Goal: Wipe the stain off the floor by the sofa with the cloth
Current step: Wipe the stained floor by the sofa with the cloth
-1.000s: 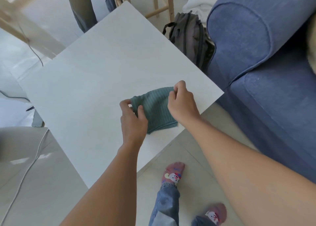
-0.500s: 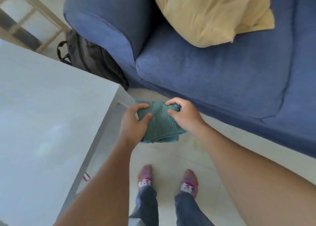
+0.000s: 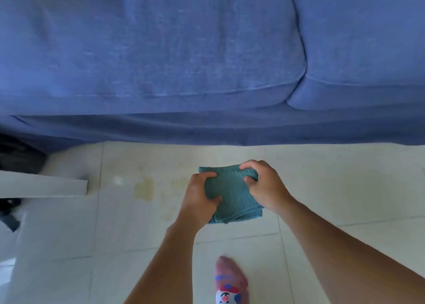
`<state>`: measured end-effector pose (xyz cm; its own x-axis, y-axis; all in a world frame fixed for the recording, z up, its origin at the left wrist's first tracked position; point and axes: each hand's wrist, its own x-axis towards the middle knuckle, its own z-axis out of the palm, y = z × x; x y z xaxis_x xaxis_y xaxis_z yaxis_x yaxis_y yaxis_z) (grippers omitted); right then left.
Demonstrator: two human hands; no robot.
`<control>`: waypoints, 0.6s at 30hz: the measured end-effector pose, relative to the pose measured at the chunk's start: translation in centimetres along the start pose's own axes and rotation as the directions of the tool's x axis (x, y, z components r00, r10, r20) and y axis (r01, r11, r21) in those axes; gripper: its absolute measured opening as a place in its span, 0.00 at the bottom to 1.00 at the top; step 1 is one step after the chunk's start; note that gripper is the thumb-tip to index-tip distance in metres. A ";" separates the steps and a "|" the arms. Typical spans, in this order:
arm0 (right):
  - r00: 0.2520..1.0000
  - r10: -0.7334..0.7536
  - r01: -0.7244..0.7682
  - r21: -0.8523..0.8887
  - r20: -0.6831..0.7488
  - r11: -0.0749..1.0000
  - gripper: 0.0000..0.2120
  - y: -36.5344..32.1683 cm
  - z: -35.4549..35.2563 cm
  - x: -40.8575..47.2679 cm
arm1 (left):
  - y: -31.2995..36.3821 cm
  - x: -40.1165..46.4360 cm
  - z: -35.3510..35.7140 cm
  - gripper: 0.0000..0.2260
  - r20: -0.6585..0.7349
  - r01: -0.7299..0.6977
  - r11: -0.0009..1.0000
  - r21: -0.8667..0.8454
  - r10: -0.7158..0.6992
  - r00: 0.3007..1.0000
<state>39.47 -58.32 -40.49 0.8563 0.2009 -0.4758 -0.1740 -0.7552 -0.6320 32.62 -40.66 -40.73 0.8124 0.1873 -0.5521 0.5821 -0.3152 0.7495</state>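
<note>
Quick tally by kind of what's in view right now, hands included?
Hands: 2, left and right, both gripping the cloth
Green cloth: 1
Yellowish stain: 1
Blue sofa: 1
White table: 1
Patterned sock: 1
Total: 7

Sofa [image 3: 184, 62] at 12 o'clock. Stain [image 3: 144, 188] on floor [image 3: 345, 188] at 9 o'clock of cloth [image 3: 230, 195]. Tabletop [image 3: 41, 186] corner further at 9. Foot [image 3: 231, 283] at 6.

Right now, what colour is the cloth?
Teal green, ribbed cloth; head view shows it best.
</note>
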 end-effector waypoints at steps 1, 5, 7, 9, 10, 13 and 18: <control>0.999 0.007 -0.007 0.003 -0.035 1.000 0.13 2.4 1.2 1.1 | -1.5 1.9 1.7 0.24 0.021 -0.023 1.000 0.021 0.022 1.000; 0.988 0.031 -0.027 0.028 -0.148 0.999 0.15 10.4 5.1 5.4 | -6.4 8.0 7.3 0.25 0.088 -0.108 0.989 0.100 0.099 0.991; 0.966 0.010 0.002 0.046 -0.260 0.999 0.16 13.3 7.1 6.8 | -8.8 10.4 9.1 0.26 0.098 -0.160 0.976 0.149 0.146 0.984; 0.941 -0.003 0.014 0.031 -0.339 0.999 0.16 15.8 8.9 7.5 | -10.5 11.9 10.2 0.26 0.105 -0.176 0.966 0.189 0.158 0.982; 0.933 -0.021 0.028 0.016 -0.358 0.999 0.16 16.7 9.6 7.4 | -11.1 12.3 10.5 0.26 0.118 -0.185 0.960 0.211 0.163 0.980; 0.926 -0.070 0.054 -0.052 -0.372 0.997 0.15 17.9 10.8 7.3 | -12.0 12.8 10.4 0.26 0.171 -0.235 0.929 0.287 0.192 0.966; 0.878 -0.011 -0.118 -0.239 -0.478 0.964 0.16 16.7 13.0 6.7 | -13.0 12.6 7.0 0.20 0.087 -0.278 0.790 0.547 0.277 0.957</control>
<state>35.99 -61.50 -62.16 0.9865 -0.1134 -0.1183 -0.1523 -0.9005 -0.4073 35.04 -40.72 -59.99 0.9357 0.0108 -0.3525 0.2150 -0.8099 0.5458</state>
